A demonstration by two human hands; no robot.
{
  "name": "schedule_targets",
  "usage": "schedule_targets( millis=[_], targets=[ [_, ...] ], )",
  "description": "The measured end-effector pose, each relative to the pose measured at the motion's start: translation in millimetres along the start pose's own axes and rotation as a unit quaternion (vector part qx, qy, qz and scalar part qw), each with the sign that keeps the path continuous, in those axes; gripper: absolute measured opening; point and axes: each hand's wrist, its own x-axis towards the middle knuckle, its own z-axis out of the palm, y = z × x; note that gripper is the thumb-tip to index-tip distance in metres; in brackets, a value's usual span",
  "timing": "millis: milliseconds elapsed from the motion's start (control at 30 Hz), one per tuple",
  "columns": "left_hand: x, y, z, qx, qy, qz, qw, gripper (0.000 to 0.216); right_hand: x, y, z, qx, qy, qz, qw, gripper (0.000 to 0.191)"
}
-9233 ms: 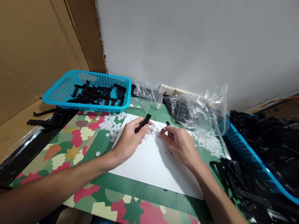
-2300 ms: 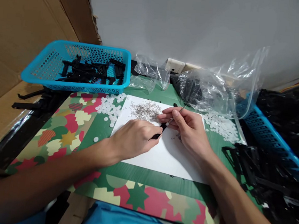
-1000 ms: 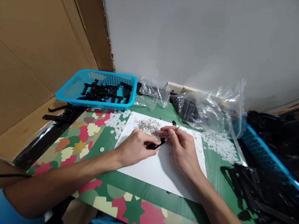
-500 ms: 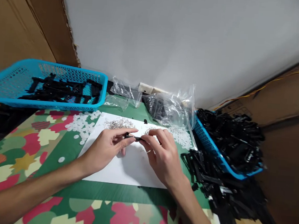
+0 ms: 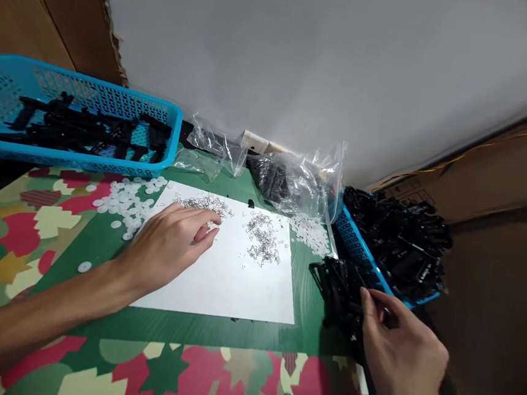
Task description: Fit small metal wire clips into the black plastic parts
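Observation:
My left hand (image 5: 170, 241) lies on the white paper sheet (image 5: 228, 280), fingers stretched out and apart. Its fingertips touch a pile of small metal springs (image 5: 205, 203), and I see nothing held in it. A second heap of springs (image 5: 263, 245) lies to its right on the sheet. At the table's right edge my right hand (image 5: 400, 351) sits low, its fingers curled onto a black plastic part in the loose heap of black parts (image 5: 341, 287) beside the paper.
A blue basket (image 5: 86, 160) with black parts stands at the back left. Another blue basket (image 5: 355, 251), heaped with black parts, is on the right. Clear plastic bags (image 5: 293, 178) lie against the wall. White discs (image 5: 125, 201) are scattered left and right of the paper.
Half a second ago both hands held a small black part together over the paper. Now my right hand has gone right to the black heap and my left hand lies flat. The view swung right.

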Motion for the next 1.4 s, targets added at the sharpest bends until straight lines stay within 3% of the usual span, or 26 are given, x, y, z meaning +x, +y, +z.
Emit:
schedule_targets(
  millis=[100,200,300,367,433,533,700,867,967,1133,1400],
  targets=[
    [5,-1,-5,0.003,0.019,-0.036,0.999,0.02,-6,5,7,-0.049,-0.037,0.03,0.998,0.042],
    [13,-6,-15,0.038,0.053,-0.041,0.997,0.02,-5,-1,11,-0.043,-0.02,0.034,0.998,0.046],
    [22,-16,-33,0.107,0.101,-0.029,0.989,0.021,-1,-15,14,0.024,0.05,-0.012,0.998,0.045],
    [28,-26,-49,0.155,0.135,-0.045,0.978,0.023,3,-29,17,0.093,0.063,-0.075,0.991,0.042],
    [32,-42,-68,0.198,0.159,-0.077,0.964,0.025,8,-47,20,0.161,0.021,-0.147,0.976,0.04],
    [37,-74,-96,0.247,0.173,-0.144,0.943,0.028,18,-78,21,0.199,-0.11,-0.236,0.945,0.035],
    [53,-124,-126,0.223,0.054,-0.235,0.944,0.028,36,-140,15,0.179,-0.255,-0.327,0.892,0.033],
    [82,-138,-119,0.207,-0.001,-0.256,0.944,0.03,42,-197,37,0.205,-0.309,-0.385,0.845,0.024],
    [101,-140,-105,0.215,-0.043,-0.278,0.935,0.034,39,-215,57,0.218,-0.303,-0.39,0.842,0.019],
    [122,-150,-89,0.258,-0.086,-0.328,0.905,0.039,28,-215,76,0.255,-0.296,-0.357,0.848,0.019],
    [127,-153,-90,0.275,-0.094,-0.359,0.887,0.04,17,-205,85,0.294,-0.326,-0.359,0.824,0.013]
  ],
)
